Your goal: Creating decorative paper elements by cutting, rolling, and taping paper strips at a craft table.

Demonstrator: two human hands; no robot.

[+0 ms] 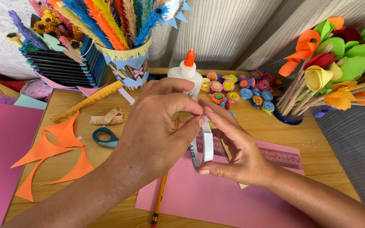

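You're at a home craft desk: wooden table (305,143) w/ glue bottle (186,71) at back-centre, paper flowers (334,67) to its right, feathered pot (127,63) & orange scraps (55,147) to its left.

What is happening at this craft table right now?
A person's left hand and right hand together pinch a thin white paper strip, bent into a loop, above a pink paper sheet on the wooden table. A white glue bottle with an orange cap, a yellow pencil and orange paper offcuts lie nearby.
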